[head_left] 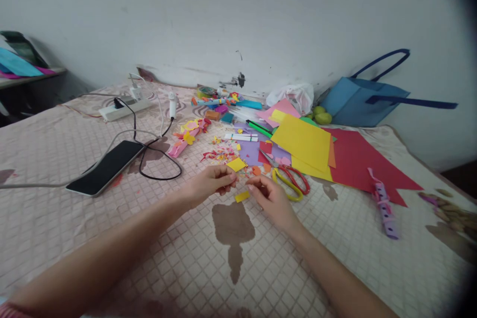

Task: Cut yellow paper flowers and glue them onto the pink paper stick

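My left hand (pixel 216 180) is held over the middle of the table with thumb and fingers pinched together; anything between them is too small to make out. Facing it across a small gap, my right hand (pixel 271 198) has its thumb and fingertips drawn together too, and I cannot make out what they hold. A small yellow paper strip (pixel 242 197) lies just below the fingertips. Beyond my left hand is a yellow paper square (pixel 236 164). Scissors with yellow and red handles (pixel 303 184) rest beside my right hand, blades toward colourful paper scraps (pixel 223 153).
Yellow sheets (pixel 303 141) overlap a red sheet (pixel 363 159) at right, near a purple paper roll (pixel 385 211). A blue bag (pixel 367 102) stands against the wall. On the left are a phone (pixel 106 168), cables, a power strip (pixel 124 108) and a glue gun (pixel 172 105).
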Tool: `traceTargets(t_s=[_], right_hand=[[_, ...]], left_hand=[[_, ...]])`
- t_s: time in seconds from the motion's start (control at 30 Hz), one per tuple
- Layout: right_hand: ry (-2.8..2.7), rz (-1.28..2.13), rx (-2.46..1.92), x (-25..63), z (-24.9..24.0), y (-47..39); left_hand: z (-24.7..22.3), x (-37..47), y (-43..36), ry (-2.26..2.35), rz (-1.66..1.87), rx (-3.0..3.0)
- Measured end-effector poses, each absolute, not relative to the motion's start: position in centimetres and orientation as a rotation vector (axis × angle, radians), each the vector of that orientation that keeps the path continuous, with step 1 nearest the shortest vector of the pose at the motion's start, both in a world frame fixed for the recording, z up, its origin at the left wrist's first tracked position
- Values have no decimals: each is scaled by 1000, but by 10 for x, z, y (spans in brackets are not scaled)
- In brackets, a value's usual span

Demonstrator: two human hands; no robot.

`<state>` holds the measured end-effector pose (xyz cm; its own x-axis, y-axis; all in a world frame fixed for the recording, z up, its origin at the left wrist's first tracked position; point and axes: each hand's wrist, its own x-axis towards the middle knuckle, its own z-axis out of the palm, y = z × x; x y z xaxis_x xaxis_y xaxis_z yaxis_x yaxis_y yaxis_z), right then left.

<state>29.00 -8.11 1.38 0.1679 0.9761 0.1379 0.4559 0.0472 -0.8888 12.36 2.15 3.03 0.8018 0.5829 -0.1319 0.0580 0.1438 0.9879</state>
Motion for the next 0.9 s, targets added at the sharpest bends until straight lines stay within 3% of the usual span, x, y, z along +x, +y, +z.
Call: traceTargets(t_s=[0.17, 0.37, 0.6, 0.9], right_hand=[[-1481, 707, -1490, 281, 22, -85], [-1703, 396, -1526, 276, 24, -88], [-1583, 181, -1597, 282, 27, -88], [-1695, 342, -1663, 295, 18, -80]], left_hand=[[35, 125, 12, 570, 396, 1479], [39, 127, 0, 553, 351, 1645], [34, 127, 6, 508, 496, 1642], [33, 118, 28, 860, 618, 2152]])
